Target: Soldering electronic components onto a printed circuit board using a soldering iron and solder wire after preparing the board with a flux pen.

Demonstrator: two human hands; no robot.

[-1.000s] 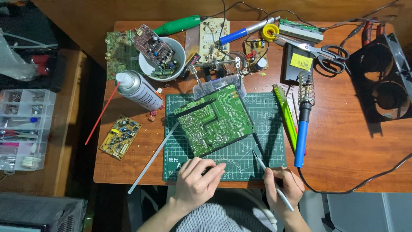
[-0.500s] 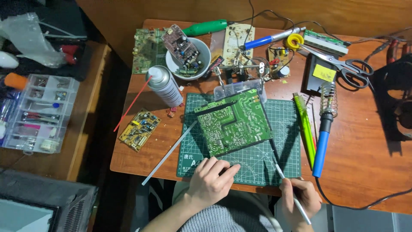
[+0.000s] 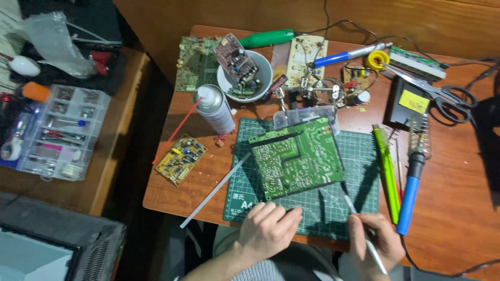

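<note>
A green circuit board (image 3: 297, 157) lies solder side up on a dark green cutting mat (image 3: 359, 192) near the front of a wooden table. My left hand (image 3: 268, 229) rests on the mat's front edge with its fingertips close to the board's near edge, holding nothing. My right hand (image 3: 375, 240) grips a thin silver tool (image 3: 359, 224) like a pen. The tool's tip points up toward the board's lower right corner and sits just short of it.
A soldering iron with a blue handle (image 3: 411, 187) and a green tool (image 3: 386, 171) lie right of the mat. A spray can (image 3: 214, 108), a white bowl of boards (image 3: 245, 74), a small yellow board (image 3: 180, 158), scissors (image 3: 442, 93) and a parts organiser (image 3: 57, 130) sit around.
The view has swung left, bringing the side bench and parts organiser into sight. Both hands stay at the mat's front edge, my right still holding the silver tool.
</note>
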